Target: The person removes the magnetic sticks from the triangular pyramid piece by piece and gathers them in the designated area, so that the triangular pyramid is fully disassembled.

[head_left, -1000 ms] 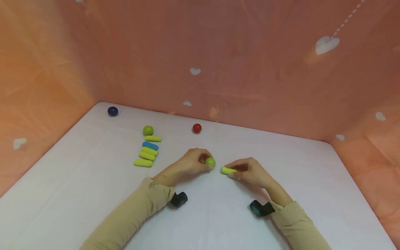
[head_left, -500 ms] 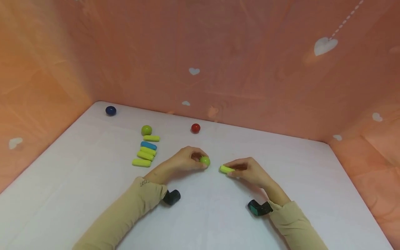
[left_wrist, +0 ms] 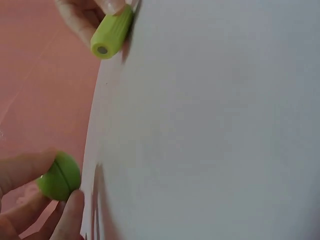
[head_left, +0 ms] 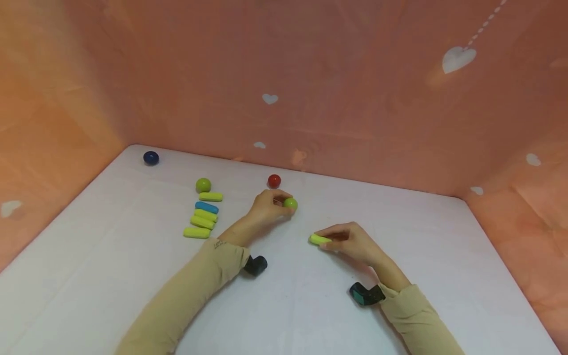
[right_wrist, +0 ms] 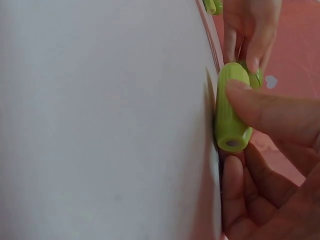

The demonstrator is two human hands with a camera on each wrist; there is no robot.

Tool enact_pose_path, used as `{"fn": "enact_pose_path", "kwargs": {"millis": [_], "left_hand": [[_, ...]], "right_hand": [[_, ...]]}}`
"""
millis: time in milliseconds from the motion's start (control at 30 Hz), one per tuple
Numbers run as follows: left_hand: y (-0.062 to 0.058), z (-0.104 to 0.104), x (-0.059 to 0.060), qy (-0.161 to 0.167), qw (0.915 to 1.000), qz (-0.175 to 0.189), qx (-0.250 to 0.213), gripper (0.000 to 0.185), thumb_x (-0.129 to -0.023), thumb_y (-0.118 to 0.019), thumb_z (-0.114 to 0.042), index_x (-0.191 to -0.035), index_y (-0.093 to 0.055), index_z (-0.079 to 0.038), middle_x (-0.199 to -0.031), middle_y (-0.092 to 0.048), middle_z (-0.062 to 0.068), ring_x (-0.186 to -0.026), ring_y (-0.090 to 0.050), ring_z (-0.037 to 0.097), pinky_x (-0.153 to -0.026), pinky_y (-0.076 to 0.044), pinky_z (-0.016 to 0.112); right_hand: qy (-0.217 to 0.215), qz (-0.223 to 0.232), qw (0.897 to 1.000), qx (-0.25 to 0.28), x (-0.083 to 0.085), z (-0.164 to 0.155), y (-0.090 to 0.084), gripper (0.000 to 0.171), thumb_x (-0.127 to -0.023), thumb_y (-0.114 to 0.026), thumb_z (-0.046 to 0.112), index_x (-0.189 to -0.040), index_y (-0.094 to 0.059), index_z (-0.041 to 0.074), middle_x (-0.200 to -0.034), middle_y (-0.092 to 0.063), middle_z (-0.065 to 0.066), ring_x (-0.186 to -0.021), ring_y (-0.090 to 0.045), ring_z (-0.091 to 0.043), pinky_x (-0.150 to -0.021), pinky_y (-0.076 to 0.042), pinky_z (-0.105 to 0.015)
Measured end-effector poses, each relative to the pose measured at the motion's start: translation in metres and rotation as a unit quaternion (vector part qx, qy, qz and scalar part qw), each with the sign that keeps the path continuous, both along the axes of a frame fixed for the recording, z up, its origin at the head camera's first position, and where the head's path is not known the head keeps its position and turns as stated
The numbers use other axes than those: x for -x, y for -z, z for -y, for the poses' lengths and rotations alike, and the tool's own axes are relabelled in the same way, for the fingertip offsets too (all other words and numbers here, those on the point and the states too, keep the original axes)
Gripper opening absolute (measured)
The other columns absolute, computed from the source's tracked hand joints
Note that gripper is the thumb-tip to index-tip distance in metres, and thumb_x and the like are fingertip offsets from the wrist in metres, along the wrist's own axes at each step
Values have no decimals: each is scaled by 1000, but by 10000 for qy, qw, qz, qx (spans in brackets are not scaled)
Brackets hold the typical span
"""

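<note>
your left hand (head_left: 266, 204) pinches a green ball (head_left: 290, 203) in its fingertips at the centre of the frame, just below a red ball (head_left: 274, 181) near the pink back wall. your right hand (head_left: 350, 242), lower and to the right, pinches a green peg (head_left: 318, 239) lying on the white table (head_left: 443, 256). a row of pegs (head_left: 203, 219) under another green ball (head_left: 203, 185) sits left of centre, with a blue ball (head_left: 151, 158) in the far left corner.

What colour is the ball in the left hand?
Lime green ball, pinched by the left hand; clearest in the head view.
</note>
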State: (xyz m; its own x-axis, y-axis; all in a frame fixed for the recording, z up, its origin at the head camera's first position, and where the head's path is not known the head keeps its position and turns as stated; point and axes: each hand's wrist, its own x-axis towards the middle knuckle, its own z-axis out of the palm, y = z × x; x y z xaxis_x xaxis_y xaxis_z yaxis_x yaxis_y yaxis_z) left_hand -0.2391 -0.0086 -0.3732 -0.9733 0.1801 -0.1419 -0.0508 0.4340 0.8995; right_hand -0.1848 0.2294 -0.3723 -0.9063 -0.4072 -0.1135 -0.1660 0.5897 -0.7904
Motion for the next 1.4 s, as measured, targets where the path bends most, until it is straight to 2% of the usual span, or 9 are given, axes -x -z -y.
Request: {"fn": "enact_pose_path", "kwargs": {"millis": [333,433,633,933,1400], "left_hand": [[1,-31,31,-878,9938,-97,-672,40,-82,-72,-10,-120,-64,-4,-113,-63,15,-104,-60,26,-84,-52,30],[1,-37,37,-1039,9905,-113,-899,39,-82,-73,-10,-120,-64,-3,-112,-64,15,-104,-61,26,-82,-53,28],[7,-43,41,-1239,9879,-103,-925,40,-81,-75,-12,-119,-65,-6,-111,-67,13,-104,-61,25,-87,-51,31],[10,-47,43,-1279,9914,-115,-239,41,-80,-77,-20,-118,-67,-11,-112,-68,8,-106,-62,23,-92,-48,36],[10,-47,44,-1241,9921,-42,-199,46,-79,-78,-19,-122,-65,-11,-116,-66,10,-110,-60,25,-95,-46,37]], "right_hand": [[4,-23,10000,54,1,-2,1,28,-82,-75,17,-108,-73,7,-109,-70,-10,-97,-58,-17,-77,-47,-22],[-45,-50,10000,72,1,-2,1,27,-83,-75,16,-108,-73,7,-108,-70,-10,-97,-58,-17,-77,-47,-22],[-49,-42,9999,118,0,-2,1,27,-82,-75,15,-108,-73,7,-107,-70,-10,-95,-57,-17,-75,-47,-20],[34,17,9999,132,0,-2,1,27,-82,-75,14,-107,-74,7,-106,-70,-10,-93,-56,-17,-72,-46,-20],[27,-9,10000,92,-1,-2,2,27,-82,-75,15,-108,-73,7,-106,-70,-10,-90,-55,-15,-70,-45,-21]]}}
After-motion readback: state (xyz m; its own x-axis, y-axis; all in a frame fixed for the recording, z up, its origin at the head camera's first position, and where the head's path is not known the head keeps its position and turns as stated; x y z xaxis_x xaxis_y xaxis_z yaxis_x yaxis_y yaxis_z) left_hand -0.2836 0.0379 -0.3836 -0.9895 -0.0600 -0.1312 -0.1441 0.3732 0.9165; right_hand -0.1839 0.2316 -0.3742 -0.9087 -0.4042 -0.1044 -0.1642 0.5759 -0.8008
